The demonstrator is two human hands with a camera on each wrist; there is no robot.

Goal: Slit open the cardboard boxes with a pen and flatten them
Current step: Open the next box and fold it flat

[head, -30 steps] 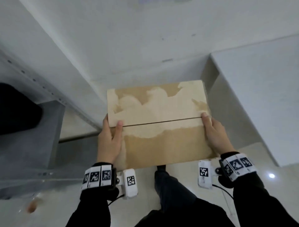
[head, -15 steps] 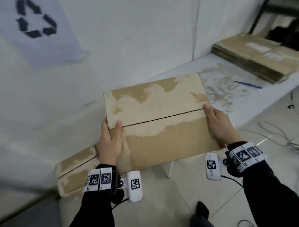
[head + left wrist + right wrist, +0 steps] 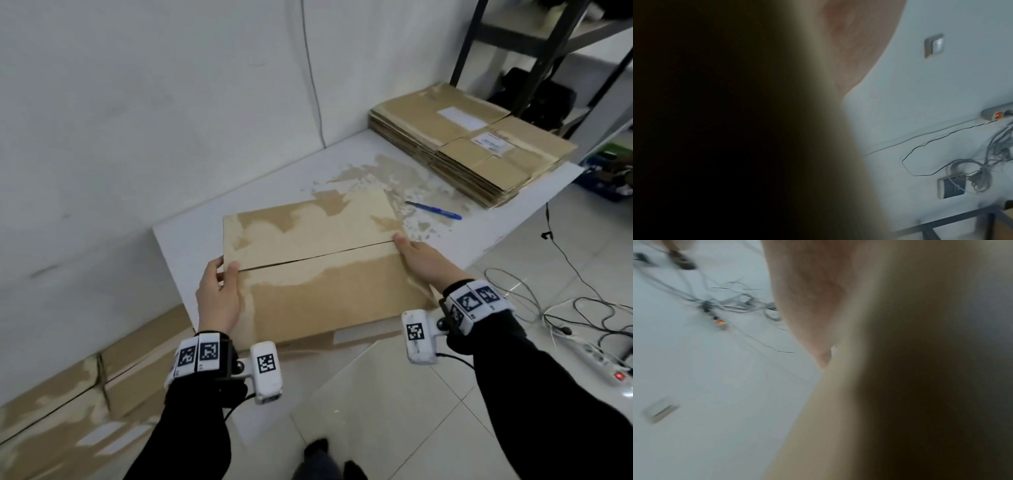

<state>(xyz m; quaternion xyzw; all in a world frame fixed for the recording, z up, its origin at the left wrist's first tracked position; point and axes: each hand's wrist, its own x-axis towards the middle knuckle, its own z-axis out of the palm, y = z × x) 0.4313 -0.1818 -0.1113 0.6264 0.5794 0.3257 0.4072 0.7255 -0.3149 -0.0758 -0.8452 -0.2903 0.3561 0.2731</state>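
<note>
- Half a second back the brown cardboard box (image 3: 318,270), its top flaps scuffed pale, was held out in front of the white wall with the white tabletop (image 3: 212,226) off behind it. Now it hangs over that tabletop's near corner, close above it or just touching; I cannot tell which.
- I take that to mean the carry is nearly over: the box is about to be set down where it can be slit.
- The left hand (image 3: 219,298) grips the box's left end, thumb curled onto the top right at the seam, the other fingers hidden round the side.
- The right hand (image 3: 424,262) holds the right end, thumb laid along the top edge near the seam; its remaining fingers are tucked out of sight beneath, so I cannot tell how they lie. Both wrist views are mostly blocked by blurred cardboard.
- The box's long axis runs left to right across the tabletop's corner, and the closed seam between the two flaps follows it, rising slightly toward the right.
- A blue pen (image 3: 433,209) lies on the tabletop just beyond the box's far right corner, pointing toward the stack of flattened brown cartons (image 3: 469,144) at the tabletop's far end.
- More scuffed boxes (image 3: 102,387) sit on the floor left of the tabletop.
</note>
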